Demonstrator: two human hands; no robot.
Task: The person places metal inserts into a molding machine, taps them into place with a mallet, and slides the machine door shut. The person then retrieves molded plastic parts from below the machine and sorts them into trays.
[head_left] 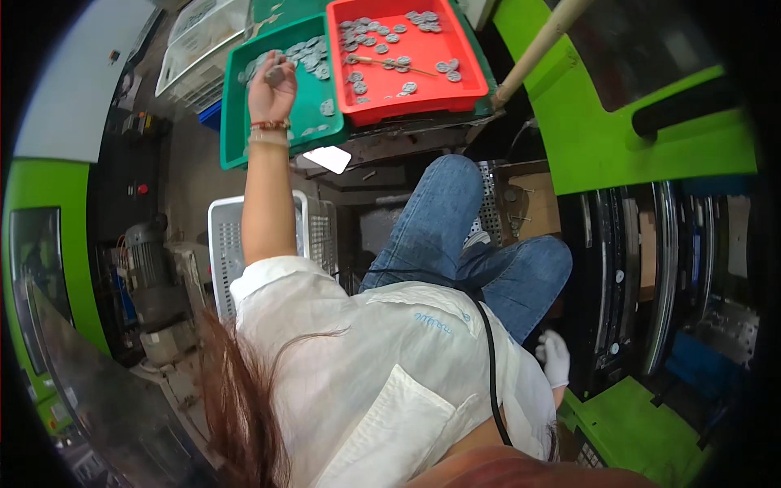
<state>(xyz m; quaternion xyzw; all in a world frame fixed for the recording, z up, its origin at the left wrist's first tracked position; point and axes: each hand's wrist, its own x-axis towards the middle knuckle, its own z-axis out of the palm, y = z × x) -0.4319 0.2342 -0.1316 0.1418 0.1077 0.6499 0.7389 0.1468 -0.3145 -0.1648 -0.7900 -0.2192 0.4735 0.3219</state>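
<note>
My left hand (272, 91), bare with bands at the wrist, reaches over the green tray (236, 130). Its fingers are curled round small grey round parts (277, 75), one showing at the palm. More grey discs (309, 55) lie in that tray. To its right stands a red tray (407, 50) with several discs scattered in it and a thin brown stick (397, 65) lying across them. Low on the right, beside my body, my right hand (555, 358) wears a white glove. Its fingers are loosely bent and apart, and I see nothing in them.
A white slotted basket (218, 236) stands below my left arm, and white crates (195, 69) are stacked at the far left. A wooden pole (541, 53) slants beside the red tray. Green machines (586, 130) flank both sides; a cardboard box (533, 203) sits past my knees.
</note>
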